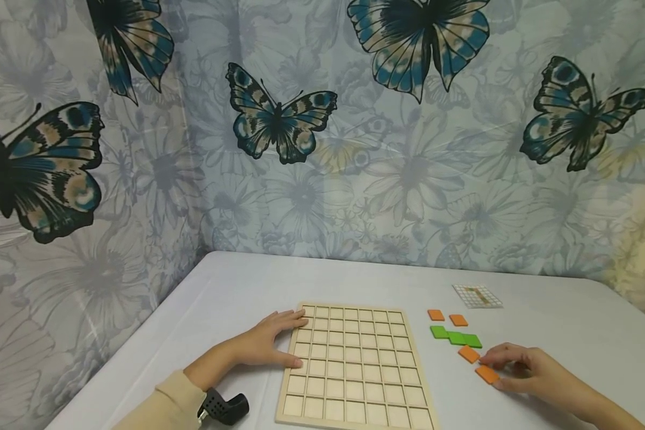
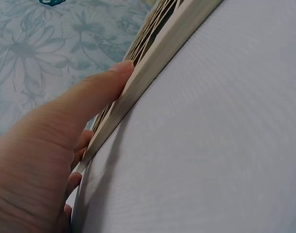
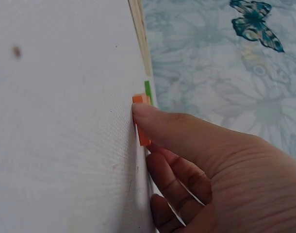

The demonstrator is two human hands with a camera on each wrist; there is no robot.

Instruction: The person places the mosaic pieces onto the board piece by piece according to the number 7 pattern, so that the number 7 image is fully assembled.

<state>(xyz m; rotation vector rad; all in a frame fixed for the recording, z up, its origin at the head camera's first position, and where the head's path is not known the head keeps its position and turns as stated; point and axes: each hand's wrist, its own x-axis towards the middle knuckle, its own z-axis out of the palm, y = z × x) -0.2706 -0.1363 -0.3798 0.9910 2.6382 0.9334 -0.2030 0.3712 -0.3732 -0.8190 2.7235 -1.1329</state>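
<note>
A wooden grid board (image 1: 355, 361) lies on the table. My left hand (image 1: 266, 340) rests at its left side, fingers stretched onto the rim near the far corner and thumb lower down. In the left wrist view the thumb (image 2: 102, 90) touches the board's raised edge (image 2: 153, 63). To the right of the board, my right hand (image 1: 532, 373) pinches an orange square tile (image 1: 487, 375) between thumb and fingers, low at the table. The right wrist view shows the thumb against this orange tile (image 3: 144, 131), with the other fingers curled behind it.
Another orange tile (image 1: 469, 354) lies just beyond the pinched one. Farther back are three green tiles (image 1: 457, 337) in a row and two orange tiles (image 1: 436, 315). A small card with a printed grid (image 1: 477, 296) lies behind them. Butterfly-patterned cloth (image 1: 408, 197) hangs behind the table.
</note>
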